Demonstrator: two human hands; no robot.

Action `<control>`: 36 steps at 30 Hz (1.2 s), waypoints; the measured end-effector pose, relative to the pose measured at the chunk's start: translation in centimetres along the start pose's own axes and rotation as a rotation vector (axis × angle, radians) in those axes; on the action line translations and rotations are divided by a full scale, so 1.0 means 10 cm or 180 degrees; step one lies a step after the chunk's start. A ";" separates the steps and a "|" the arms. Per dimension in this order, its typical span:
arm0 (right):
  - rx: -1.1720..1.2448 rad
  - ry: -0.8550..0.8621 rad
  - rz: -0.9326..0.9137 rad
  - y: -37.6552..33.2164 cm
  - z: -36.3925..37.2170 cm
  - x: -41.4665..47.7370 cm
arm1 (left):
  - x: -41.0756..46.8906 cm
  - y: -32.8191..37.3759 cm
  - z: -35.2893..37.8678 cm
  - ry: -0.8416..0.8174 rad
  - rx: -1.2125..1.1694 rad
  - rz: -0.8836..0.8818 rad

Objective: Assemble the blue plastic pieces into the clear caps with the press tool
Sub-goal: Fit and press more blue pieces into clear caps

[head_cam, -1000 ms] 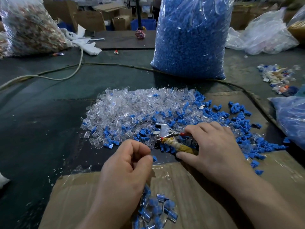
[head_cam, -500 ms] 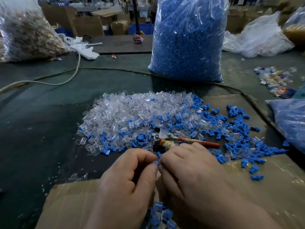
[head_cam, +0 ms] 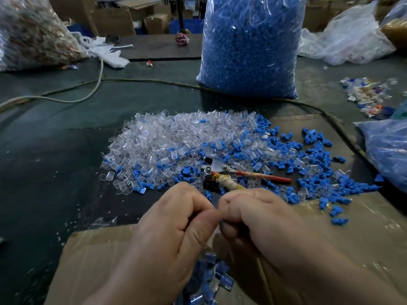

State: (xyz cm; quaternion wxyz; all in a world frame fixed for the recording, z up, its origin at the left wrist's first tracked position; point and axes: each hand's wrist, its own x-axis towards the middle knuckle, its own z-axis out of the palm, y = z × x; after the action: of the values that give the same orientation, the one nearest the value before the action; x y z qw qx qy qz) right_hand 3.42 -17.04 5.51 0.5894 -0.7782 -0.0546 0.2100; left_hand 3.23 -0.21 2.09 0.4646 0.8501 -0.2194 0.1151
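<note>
- Blue and clear plastic parts lie across the dark table (head_cam: 44, 150) in front of me: a broad heap of clear caps (head_cam: 167, 137) sits at centre, and loose blue pieces (head_cam: 319, 155) spread out to its right.
- Left hand (head_cam: 174, 234) and right hand (head_cam: 264, 219) are brought together low in the head view, knuckles up and fingers curled, with their fingertips meeting.
- Pinched where the hands meet is a small blue piece (head_cam: 221, 220). I see only a sliver of it and cannot tell whether a cap is held with it.
- Press tool (head_cam: 217, 169) lies on the table just beyond the hands, at the near edge of the heap. Its metal head points left, its red handle (head_cam: 264, 177) runs off to the right, and its cord-wrapped handle (head_cam: 226, 182) angles toward the right hand.
- Assembled parts (head_cam: 211, 280), blue inside clear, are piled below the hands, partly hidden by the wrists.
- Cardboard sheet (head_cam: 99, 260), taped over, lies under the hands and the pile.
- Large clear bag of blue pieces (head_cam: 248, 45) stands upright behind the heap.
- Pale cable (head_cam: 66, 99) curves over the table at left. A bag of mixed parts (head_cam: 28, 34) rests in the far left corner, and crumpled clear bags (head_cam: 352, 34) lie at far right.
</note>
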 end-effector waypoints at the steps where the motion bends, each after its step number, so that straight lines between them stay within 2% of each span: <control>1: -0.0115 -0.0043 0.0076 -0.01 -0.02 0.00 | 0.00 -0.01 -0.01 -0.0036 0.0014 0.0003; 5: -0.2208 0.0695 -0.0318 0.11 -0.09 0.06 | 0.01 -0.07 -0.11 -0.0049 0.0324 -0.0446; 8: -0.2970 0.0861 -0.0507 0.19 -0.12 0.09 | -0.03 -0.06 -0.07 -0.0384 0.0685 -0.0444; 11: -0.3236 0.0779 -0.0672 0.27 -0.11 0.13 | -0.05 0.00 0.02 -0.0675 0.0888 -0.0081; 16: -0.3729 0.0634 -0.0856 0.36 -0.07 0.28 | -0.04 0.05 0.00 -0.1057 0.0675 -0.0002; 18: -0.3869 0.0522 -0.0848 0.35 -0.05 0.33 | -0.02 0.04 -0.02 -0.0958 0.0603 -0.0180; 19: -0.3941 0.0486 -0.0889 0.34 -0.04 0.34 | -0.02 0.00 -0.03 -0.0744 0.0695 -0.0314; 23: -0.4034 0.0434 -0.1014 0.31 0.00 0.36 | 0.03 -0.19 -0.10 0.0476 0.1424 -0.0965; 24: -0.4024 0.0401 -0.0999 0.31 0.02 0.36 | 0.05 -0.22 -0.11 0.0495 0.1589 -0.1124; 26: -0.4057 0.0388 -0.0999 0.30 0.04 0.35 | 0.06 -0.25 -0.08 0.0169 0.1933 -0.1233; 30: -0.4013 0.0312 -0.0833 0.26 0.03 0.34 | 0.09 -0.24 -0.03 -0.0286 0.2051 -0.1035; 36: -0.3741 0.0288 -0.0635 0.29 -0.02 0.34 | 0.06 -0.27 -0.06 -0.0097 0.1686 -0.1125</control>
State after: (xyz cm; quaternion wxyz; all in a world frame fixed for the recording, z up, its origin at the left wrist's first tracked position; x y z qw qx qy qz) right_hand 6.14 -16.97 1.98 0.0787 -0.9731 -0.2093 0.0548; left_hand 5.00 1.37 0.65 0.2365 0.9681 -0.0377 0.0729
